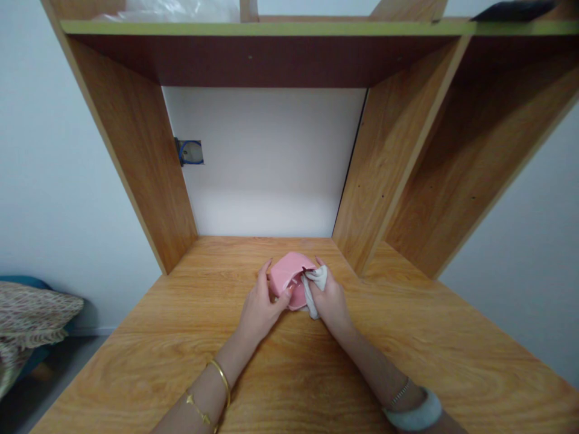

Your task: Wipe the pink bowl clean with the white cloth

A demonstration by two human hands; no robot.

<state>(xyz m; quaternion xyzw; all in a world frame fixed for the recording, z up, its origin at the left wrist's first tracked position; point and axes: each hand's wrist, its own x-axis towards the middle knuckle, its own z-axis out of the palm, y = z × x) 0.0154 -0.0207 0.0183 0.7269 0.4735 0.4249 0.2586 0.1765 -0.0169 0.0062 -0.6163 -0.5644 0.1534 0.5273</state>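
A small pink pouch-like object (287,272) sits on the wooden desk (181,349), near the middle toward the back. My left hand (261,304) grips its left side with thumb and fingers curled round it. My right hand (329,298) is closed on a white cloth (316,283) and presses it against the pink object's right edge. Both wrists carry bracelets.
Wooden side panels (140,157) and a shelf (262,28) frame the desk nook, with a white back wall and a small socket box (189,152). Another compartment opens at the right. A patterned fabric (27,313) lies at the lower left beyond the desk.
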